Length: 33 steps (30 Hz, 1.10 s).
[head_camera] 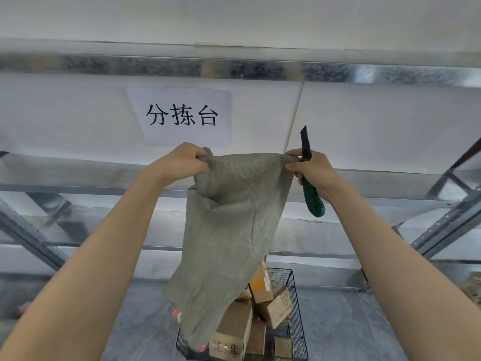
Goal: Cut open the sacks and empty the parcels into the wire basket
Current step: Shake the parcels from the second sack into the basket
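Left grip [182,162]: is closing its fingers and thumb round the upper left corner of the sack [234,217], bunching the cloth and holding it high.
Sack: is hanging limp and flat between the two grips, its free end drooping toward 6 o'clock. It is looking emptied, though its lower hem is hiding whatever may be lodged there.
Wire basket [296,321]: is standing on the floor at 6 o'clock of the sack, directly under the hanging end.
Parcels [234,332]: are lying heaped in the basket as cardboard boxes, piling above its rim at 5 o'clock of the sack's hem. The sack is covering the left of the heap.
Right grip [312,170]: is doing two jobs, pinching the sack's upper right corner with thumb and forefinger while the other fingers are curling round the knife [313,201].
Knife: is pointing its dark blade toward 12 o'clock, clear of the cloth, with the green handle sticking out toward 5 o'clock below the palm.
Step in hand: the tipping-out appears to be finishing, with the sack being held up by its bottom corners over the basket.
Next move: is likely calling for a shake to confirm nothing is lodged, then laying the sack aside, minding the exposed blade beside the cloth and the left forearm.
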Each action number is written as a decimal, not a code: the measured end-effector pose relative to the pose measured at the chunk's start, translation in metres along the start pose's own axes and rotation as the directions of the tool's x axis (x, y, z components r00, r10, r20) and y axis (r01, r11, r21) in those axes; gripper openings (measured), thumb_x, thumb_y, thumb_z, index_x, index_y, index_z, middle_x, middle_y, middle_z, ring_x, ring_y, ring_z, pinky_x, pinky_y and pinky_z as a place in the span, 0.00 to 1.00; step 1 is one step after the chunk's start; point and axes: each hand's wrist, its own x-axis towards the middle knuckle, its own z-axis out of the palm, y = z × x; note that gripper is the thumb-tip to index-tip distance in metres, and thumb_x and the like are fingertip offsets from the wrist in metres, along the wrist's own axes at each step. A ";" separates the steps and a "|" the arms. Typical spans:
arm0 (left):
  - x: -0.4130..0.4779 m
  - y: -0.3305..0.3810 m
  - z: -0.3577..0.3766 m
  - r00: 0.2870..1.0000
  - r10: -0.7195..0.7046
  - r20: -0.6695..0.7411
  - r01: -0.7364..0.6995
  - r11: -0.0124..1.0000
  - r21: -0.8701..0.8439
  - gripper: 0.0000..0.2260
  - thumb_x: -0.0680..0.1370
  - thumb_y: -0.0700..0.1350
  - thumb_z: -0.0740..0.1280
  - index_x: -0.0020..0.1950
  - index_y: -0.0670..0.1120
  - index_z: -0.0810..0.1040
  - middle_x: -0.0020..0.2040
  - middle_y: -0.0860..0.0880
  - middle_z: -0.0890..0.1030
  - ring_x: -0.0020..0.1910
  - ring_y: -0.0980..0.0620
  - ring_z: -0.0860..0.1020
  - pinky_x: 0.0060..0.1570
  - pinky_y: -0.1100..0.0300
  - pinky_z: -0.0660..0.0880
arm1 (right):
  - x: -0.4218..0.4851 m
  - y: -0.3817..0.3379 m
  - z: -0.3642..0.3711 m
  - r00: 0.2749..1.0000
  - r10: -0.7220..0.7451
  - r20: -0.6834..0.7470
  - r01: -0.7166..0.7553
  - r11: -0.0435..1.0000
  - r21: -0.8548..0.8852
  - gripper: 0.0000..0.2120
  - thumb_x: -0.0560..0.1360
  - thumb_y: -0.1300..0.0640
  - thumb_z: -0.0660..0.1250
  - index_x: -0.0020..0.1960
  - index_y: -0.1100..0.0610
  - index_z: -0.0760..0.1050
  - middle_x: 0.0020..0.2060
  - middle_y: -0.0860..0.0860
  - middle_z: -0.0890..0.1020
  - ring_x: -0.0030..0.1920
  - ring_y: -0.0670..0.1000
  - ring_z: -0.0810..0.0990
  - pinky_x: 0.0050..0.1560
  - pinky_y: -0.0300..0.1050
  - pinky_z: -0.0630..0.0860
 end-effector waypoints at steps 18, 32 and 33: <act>0.004 -0.016 0.026 0.891 -0.124 -0.437 -0.029 0.944 -0.328 0.10 0.79 0.44 0.64 0.55 0.45 0.64 0.42 0.48 0.72 0.35 0.52 0.70 0.33 0.58 0.70 | -0.004 0.008 0.000 0.985 -0.031 -0.168 0.042 0.997 0.062 0.05 0.75 0.61 0.68 0.50 0.59 0.75 0.31 0.52 0.74 0.24 0.47 0.70 0.25 0.39 0.71; 0.004 -0.016 0.018 0.861 -0.202 -0.467 -0.120 0.812 -0.571 0.20 0.76 0.30 0.54 0.39 0.47 0.82 0.46 0.52 0.81 0.50 0.54 0.78 0.52 0.61 0.76 | -0.015 0.013 0.008 0.980 0.078 0.184 -0.109 0.980 0.167 0.17 0.74 0.49 0.70 0.61 0.49 0.75 0.44 0.50 0.77 0.29 0.47 0.72 0.31 0.41 0.72; 0.005 -0.016 0.018 0.852 -0.201 -0.483 -0.142 0.800 -0.583 0.20 0.76 0.30 0.54 0.40 0.47 0.82 0.47 0.52 0.82 0.51 0.54 0.78 0.54 0.61 0.76 | -0.017 0.013 0.011 0.971 0.073 0.230 -0.105 0.986 0.130 0.18 0.74 0.49 0.70 0.62 0.48 0.73 0.45 0.51 0.76 0.30 0.47 0.73 0.30 0.41 0.72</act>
